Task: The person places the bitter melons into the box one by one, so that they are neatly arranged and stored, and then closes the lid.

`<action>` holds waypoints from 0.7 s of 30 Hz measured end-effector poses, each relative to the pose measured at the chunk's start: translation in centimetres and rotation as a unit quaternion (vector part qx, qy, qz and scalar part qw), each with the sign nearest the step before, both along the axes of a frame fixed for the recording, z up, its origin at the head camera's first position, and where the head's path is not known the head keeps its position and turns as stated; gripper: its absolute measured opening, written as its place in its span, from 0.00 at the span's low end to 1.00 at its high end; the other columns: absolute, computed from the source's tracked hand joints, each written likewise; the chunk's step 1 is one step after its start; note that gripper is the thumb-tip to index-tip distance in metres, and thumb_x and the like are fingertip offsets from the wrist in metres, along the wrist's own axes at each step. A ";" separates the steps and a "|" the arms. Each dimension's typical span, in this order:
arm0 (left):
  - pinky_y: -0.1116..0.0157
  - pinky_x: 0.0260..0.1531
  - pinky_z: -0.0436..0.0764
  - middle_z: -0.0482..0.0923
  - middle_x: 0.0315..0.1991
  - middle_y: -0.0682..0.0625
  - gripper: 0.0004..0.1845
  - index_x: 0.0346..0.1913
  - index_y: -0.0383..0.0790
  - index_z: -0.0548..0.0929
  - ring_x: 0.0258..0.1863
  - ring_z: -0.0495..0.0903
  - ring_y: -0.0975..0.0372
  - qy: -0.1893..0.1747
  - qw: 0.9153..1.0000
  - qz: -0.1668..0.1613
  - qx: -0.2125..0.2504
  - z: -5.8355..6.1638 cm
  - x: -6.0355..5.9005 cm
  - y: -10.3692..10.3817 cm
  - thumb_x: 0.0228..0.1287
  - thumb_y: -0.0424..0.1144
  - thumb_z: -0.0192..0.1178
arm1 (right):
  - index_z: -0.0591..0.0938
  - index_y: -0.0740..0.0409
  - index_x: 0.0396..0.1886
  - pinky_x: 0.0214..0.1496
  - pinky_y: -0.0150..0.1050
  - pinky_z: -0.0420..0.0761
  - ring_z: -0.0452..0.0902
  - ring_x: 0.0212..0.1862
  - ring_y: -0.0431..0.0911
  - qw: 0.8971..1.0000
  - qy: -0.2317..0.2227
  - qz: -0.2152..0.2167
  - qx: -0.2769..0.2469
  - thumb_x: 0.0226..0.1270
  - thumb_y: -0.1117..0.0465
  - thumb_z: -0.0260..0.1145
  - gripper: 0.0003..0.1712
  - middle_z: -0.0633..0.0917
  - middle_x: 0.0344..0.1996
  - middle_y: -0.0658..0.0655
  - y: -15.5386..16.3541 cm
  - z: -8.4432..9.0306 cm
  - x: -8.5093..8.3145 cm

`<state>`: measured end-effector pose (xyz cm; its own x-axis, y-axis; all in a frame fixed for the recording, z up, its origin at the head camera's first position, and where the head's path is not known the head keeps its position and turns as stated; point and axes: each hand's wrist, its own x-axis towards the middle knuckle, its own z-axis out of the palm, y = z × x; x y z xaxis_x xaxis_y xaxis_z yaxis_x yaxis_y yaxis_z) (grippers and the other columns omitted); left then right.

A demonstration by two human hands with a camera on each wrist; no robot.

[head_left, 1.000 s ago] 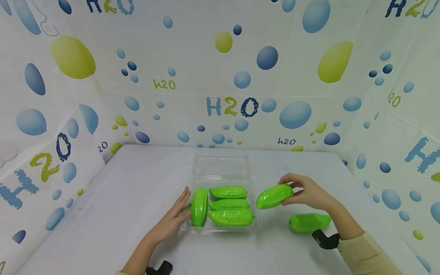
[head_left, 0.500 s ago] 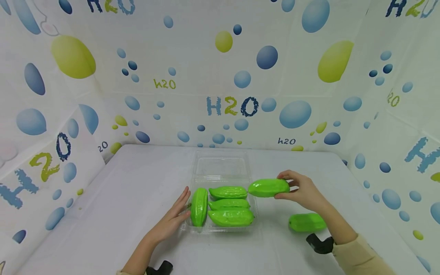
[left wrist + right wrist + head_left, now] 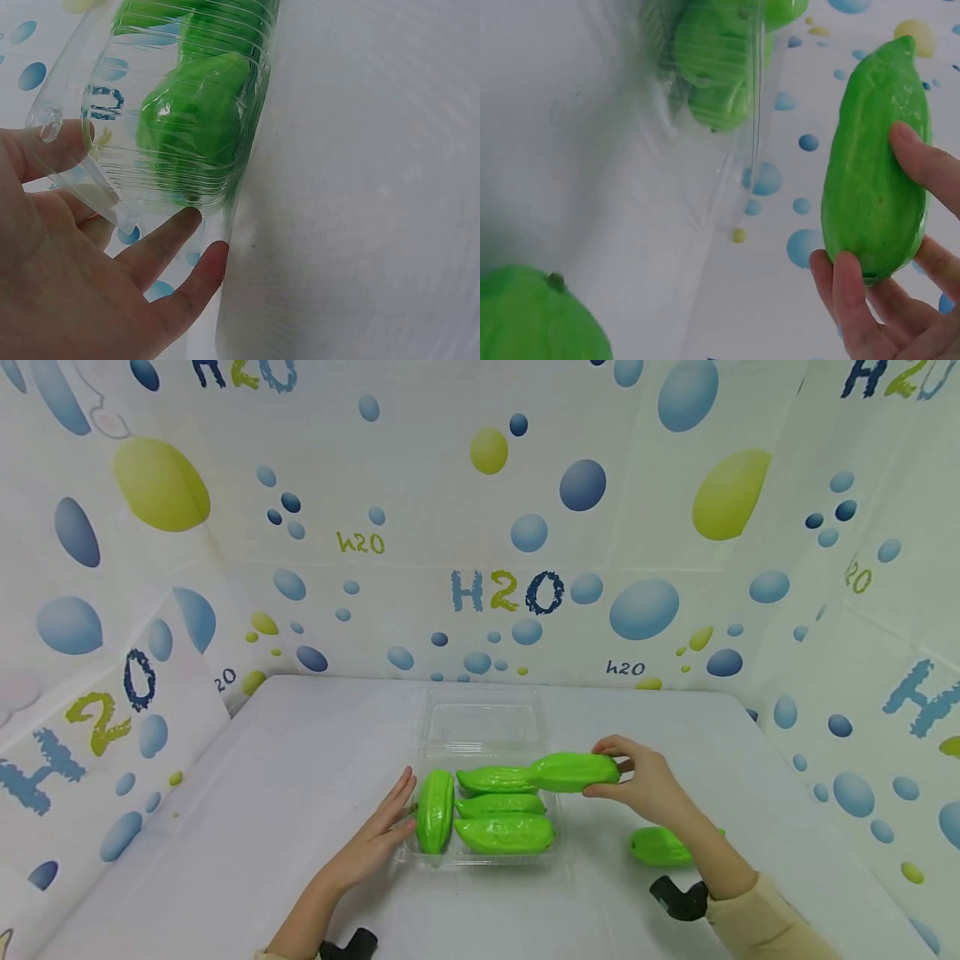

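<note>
My right hand [image 3: 648, 785] grips a glossy green ribbed fruit [image 3: 572, 772] by its right end, thumb and fingers on opposite sides. In the head view the fruit's left end overlaps the back right of a clear plastic clamshell box [image 3: 480, 862]. Inside this box one green fruit [image 3: 434, 812] lies lengthwise at the left. Several more lie crosswise beside it, the front one [image 3: 504, 835] nearest me. With fingers extended, my left hand [image 3: 378, 835] rests against the box's left side; the left wrist view shows fingertips right at its ribbed wall [image 3: 202, 176].
The box's transparent lid [image 3: 483, 722] lies folded back behind it. One loose green fruit [image 3: 658, 847] lies on the white table [image 3: 300, 760] at the right, partly hidden by my right forearm. A patterned cloth backdrop [image 3: 420, 468] stands behind and at both sides.
My right hand has carried the green fruit leftward and slightly back, from beside the box to over its back right corner, turning it more level. The left hand has stayed put.
</note>
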<state>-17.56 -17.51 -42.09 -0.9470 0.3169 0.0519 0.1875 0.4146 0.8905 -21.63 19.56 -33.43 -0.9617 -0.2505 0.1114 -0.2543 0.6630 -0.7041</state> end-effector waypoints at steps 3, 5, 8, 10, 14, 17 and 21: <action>0.41 0.61 0.47 0.35 0.73 0.47 0.32 0.71 0.37 0.46 0.69 0.43 0.48 -0.002 1.000 -0.001 0.000 0.0 0.0 0.0 0.70 0.39 0.46 | 0.77 0.55 0.46 0.35 0.39 0.78 0.77 0.40 0.50 1.000 -0.012 0.000 0.005 0.43 0.51 0.76 0.29 0.79 0.45 0.56 -0.5 -0.1 -0.1; 0.41 0.61 0.48 0.35 0.73 0.47 0.32 0.71 0.38 0.46 0.69 0.44 0.48 -0.004 1.000 -0.001 0.000 0.1 0.0 0.0 0.70 0.39 0.46 | 0.77 0.55 0.46 0.34 0.39 0.78 0.77 0.39 0.50 1.000 -0.017 0.000 0.006 0.43 0.51 0.76 0.29 0.79 0.45 0.56 -0.9 -0.2 -0.1; 0.41 0.61 0.48 0.35 0.73 0.47 0.32 0.71 0.38 0.47 0.69 0.46 0.47 -0.006 1.000 -0.002 0.003 0.1 0.0 0.1 0.69 0.39 0.46 | 0.78 0.54 0.45 0.34 0.38 0.78 0.77 0.39 0.49 1.000 -0.021 -0.003 0.004 0.42 0.52 0.77 0.29 0.80 0.44 0.55 -1.5 -0.3 -0.2; 0.41 0.61 0.49 0.35 0.73 0.47 0.32 0.71 0.38 0.47 0.68 0.47 0.47 -0.006 1.000 -0.003 0.005 0.2 0.0 0.1 0.69 0.39 0.46 | 0.78 0.53 0.45 0.34 0.38 0.78 0.77 0.38 0.48 1.000 -0.022 -0.004 0.002 0.42 0.52 0.77 0.29 0.80 0.44 0.55 -1.9 -0.3 -0.2; 0.41 0.61 0.50 0.35 0.73 0.47 0.32 0.71 0.38 0.48 0.68 0.48 0.46 -0.005 1.000 0.000 0.006 0.2 0.0 0.2 0.69 0.39 0.47 | 0.77 0.53 0.45 0.34 0.38 0.78 0.77 0.38 0.49 1.000 -0.030 -0.008 -0.003 0.42 0.53 0.77 0.28 0.80 0.44 0.56 -2.7 -0.3 -0.1; 0.41 0.61 0.50 0.35 0.73 0.48 0.32 0.71 0.39 0.47 0.68 0.47 0.48 -0.006 1.000 0.001 0.001 0.2 0.0 0.2 0.69 0.39 0.47 | 0.77 0.54 0.45 0.34 0.38 0.78 0.77 0.38 0.49 0.999 -0.031 -0.013 -0.007 0.42 0.53 0.77 0.28 0.80 0.44 0.57 -3.2 -0.3 -0.1; 0.41 0.61 0.49 0.35 0.73 0.47 0.32 0.71 0.38 0.47 0.68 0.48 0.47 -0.005 1.000 0.000 -0.005 0.1 -0.1 0.1 0.69 0.39 0.46 | 0.77 0.55 0.45 0.34 0.38 0.78 0.77 0.37 0.48 0.999 -0.025 -0.013 -0.018 0.43 0.54 0.77 0.28 0.80 0.44 0.58 -3.7 -0.5 -0.2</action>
<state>-17.63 -17.43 -42.04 -0.9476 0.3172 0.0388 0.1779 0.4227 0.8886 -21.78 15.91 -33.93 -0.9726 -0.2212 0.0713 -0.2006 0.6436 -0.7386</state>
